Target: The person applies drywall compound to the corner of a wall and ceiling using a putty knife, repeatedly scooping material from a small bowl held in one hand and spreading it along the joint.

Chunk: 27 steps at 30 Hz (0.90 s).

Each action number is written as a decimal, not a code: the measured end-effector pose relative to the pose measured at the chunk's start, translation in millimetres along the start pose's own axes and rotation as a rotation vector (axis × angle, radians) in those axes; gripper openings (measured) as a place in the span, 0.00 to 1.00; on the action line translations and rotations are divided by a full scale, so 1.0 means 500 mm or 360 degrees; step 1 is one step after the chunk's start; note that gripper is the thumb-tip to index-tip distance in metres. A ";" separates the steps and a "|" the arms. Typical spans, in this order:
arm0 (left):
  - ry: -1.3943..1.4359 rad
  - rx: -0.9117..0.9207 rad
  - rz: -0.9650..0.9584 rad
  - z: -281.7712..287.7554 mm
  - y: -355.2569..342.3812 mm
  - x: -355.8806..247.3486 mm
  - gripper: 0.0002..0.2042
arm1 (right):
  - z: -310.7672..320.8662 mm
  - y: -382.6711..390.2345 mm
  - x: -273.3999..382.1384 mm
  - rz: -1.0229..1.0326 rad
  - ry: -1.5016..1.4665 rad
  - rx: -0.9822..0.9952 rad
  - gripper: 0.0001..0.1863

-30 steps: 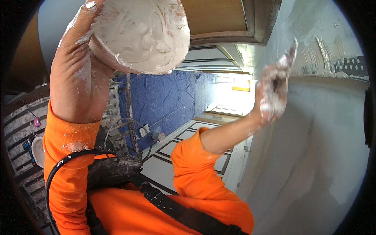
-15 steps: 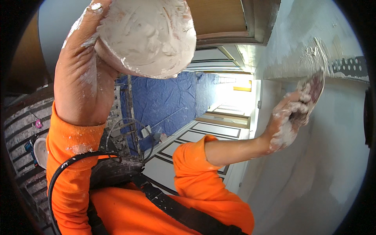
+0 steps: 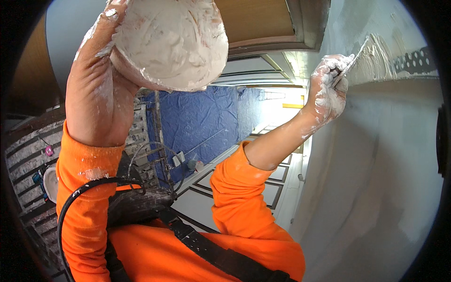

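My left hand (image 3: 101, 89) is raised and wrapped round a rounded bowl (image 3: 131, 70) heaped with wet, off-white plaster (image 3: 176, 42); its fingers are mostly hidden behind the bowl. My right hand (image 3: 329, 87), smeared with plaster, grips a thin putty knife (image 3: 353, 60) seen almost edge-on. The blade's tip is close to the wall, beside a freshly spread, ridged plaster patch (image 3: 376, 58). From that patch a perforated metal strip (image 3: 416, 63) runs on to the right, part of it covered with plaster.
The grey wall (image 3: 376, 155) fills the right side. Below lie a plaster-stained slatted platform (image 3: 35, 174) carrying a pale container (image 3: 50, 183), and a blue sheet (image 3: 202, 127) over the floor. A black hose (image 3: 70, 204) loops past my left sleeve. A brown wooden panel (image 3: 253, 21) is overhead.
My right hand has moved left and up with the putty knife, which has turned from face-on to nearly edge-on. More ridged plaster shows on the wall. My left hand and the bowl have barely shifted.
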State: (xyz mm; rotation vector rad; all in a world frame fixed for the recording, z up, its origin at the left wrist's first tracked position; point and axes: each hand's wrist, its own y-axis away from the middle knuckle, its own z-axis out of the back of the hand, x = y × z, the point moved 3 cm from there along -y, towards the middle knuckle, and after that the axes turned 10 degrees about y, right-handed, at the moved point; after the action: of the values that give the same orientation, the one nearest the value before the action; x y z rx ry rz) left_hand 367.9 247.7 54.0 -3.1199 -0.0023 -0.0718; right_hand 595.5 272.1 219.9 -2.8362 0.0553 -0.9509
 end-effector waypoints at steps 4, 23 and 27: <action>0.0025 0.0025 0.0001 -0.007 0.001 0.004 0.20 | -0.012 0.026 0.005 0.0029 0.0040 0.0042 0.20; 0.0034 -0.0010 -0.0047 0.011 0.007 0.010 0.20 | 0.027 0.085 0.015 0.0053 0.0239 -0.0040 0.27; 0.0049 -0.0008 -0.0039 0.014 0.000 0.001 0.20 | 0.003 0.007 0.020 0.0099 0.0435 -0.0109 0.24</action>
State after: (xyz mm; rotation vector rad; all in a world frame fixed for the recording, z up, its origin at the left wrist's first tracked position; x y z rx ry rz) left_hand 368.6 247.7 47.1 -3.1236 -0.0396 -0.1209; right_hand 604.3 268.2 224.2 -2.7252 0.2091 -1.3386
